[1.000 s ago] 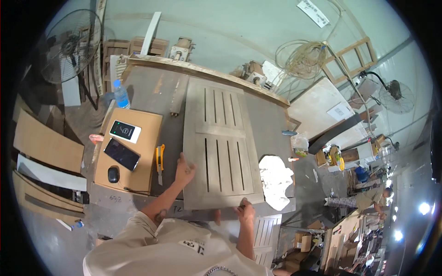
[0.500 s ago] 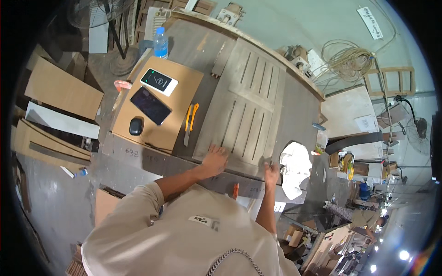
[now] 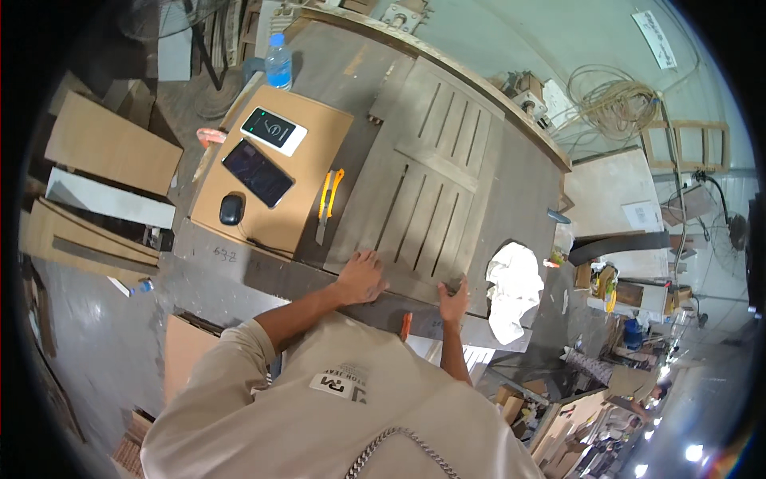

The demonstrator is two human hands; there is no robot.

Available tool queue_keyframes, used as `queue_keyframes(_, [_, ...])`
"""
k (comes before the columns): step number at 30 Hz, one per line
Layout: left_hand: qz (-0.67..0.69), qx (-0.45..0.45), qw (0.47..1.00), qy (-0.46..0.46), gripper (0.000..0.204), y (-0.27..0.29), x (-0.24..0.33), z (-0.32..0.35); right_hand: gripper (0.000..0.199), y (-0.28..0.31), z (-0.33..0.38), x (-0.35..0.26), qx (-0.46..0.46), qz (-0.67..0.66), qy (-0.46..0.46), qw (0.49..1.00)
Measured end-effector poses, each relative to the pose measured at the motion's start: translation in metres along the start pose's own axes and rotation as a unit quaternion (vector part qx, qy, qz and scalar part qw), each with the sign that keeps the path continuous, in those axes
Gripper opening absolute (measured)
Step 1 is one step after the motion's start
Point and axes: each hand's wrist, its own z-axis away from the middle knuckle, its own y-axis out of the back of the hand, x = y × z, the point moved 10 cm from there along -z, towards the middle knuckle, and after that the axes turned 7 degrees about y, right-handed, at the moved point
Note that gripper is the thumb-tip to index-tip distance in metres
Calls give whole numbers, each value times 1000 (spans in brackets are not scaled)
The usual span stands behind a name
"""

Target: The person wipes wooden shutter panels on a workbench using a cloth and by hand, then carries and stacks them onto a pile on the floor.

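Observation:
A slatted grey-brown wooden panel [image 3: 431,215], like a shutter door, lies flat on the dark workbench in front of me. My left hand [image 3: 363,279] rests palm down on the panel's near left corner, fingers stretched over the wood. At the near right corner, my right hand [image 3: 453,299] touches the edge, its thumb and fingers apart. Left of the panel lies a yellow utility knife [image 3: 329,203] with its blade out. To the right of my right hand is a crumpled white cloth [image 3: 513,291].
A cardboard sheet [image 3: 315,132] on the bench's left carries a dark phone [image 3: 258,173], a white device with a screen [image 3: 274,131] and a black mouse-like object [image 3: 231,209]. A water bottle [image 3: 278,64] stands behind. A raised wooden rail [image 3: 447,70] borders the far side.
My right hand has shifted left along the panel's near edge, away from the white cloth. The left hand stays at its corner. The view has tilted slightly.

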Motion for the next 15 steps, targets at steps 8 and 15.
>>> queue_keyframes(8, [20,-21,998,47,45,-3,7,-6,70,9,12,13,26,83,9,996])
queue_keyframes(15, [129,18,974,183,29,-2,-42,-55,64,123,-50,39,158,206,-24,965])
